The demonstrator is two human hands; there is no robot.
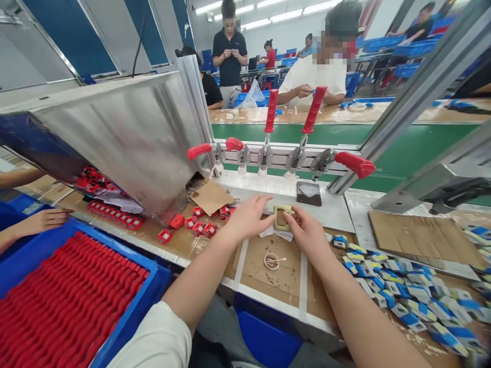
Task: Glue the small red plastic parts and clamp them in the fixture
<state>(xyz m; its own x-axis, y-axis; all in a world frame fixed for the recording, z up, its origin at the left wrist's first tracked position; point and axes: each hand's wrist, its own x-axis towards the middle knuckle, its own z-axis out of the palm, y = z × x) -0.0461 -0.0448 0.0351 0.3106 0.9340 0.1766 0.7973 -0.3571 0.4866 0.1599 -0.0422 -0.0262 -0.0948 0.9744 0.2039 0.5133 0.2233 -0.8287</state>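
Note:
My right hand pinches the right edge of a small tan, square block with a rounded recess in its face. On the block's other side is my left hand, fingers stretched out and apart, thumb tip close to the block's left edge; whether it touches is hard to tell. White paper-like pieces show just under the block. Nearer to me, a small round dish with a thin white stick in it rests on brown cardboard. Behind the hands lies a dark square block with a grey patch on top.
Toggle clamps with red handles line a metal rail ahead. Red parts lie left, beside a sloping metal housing and a blue crate of red pieces. Many blue-and-white parts spread right. Co-workers sit and stand beyond the green belt.

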